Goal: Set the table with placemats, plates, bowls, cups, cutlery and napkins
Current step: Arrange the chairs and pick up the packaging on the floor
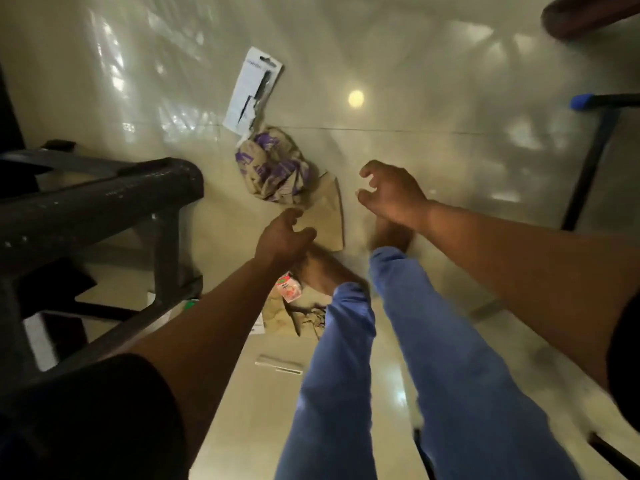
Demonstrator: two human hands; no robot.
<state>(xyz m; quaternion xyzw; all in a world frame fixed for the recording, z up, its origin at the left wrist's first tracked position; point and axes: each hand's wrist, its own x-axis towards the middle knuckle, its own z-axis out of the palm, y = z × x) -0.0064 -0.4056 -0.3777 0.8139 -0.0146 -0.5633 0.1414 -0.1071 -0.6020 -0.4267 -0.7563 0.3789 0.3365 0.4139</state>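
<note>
I look straight down at a glossy tiled floor. My left hand [282, 233] hangs over a flat brown paper bag [325, 213], fingers loosely curled and holding nothing. My right hand [391, 194] is stretched out to the right of that bag, fingers half curled, also holding nothing. A crumpled brown paper bag with purple print [273, 168] lies just beyond the flat one. A white blister card with a dark knife-like item [251, 91] lies further away. No plates, bowls or cups are in view.
A dark plastic chair or stool [100, 209] stands at the left. My legs in blue trousers [346, 358] and bare feet are below the hands. More torn brown paper and a small pink packet [289, 289] lie by my left foot. A blue-tipped metal leg [588, 161] is at the right.
</note>
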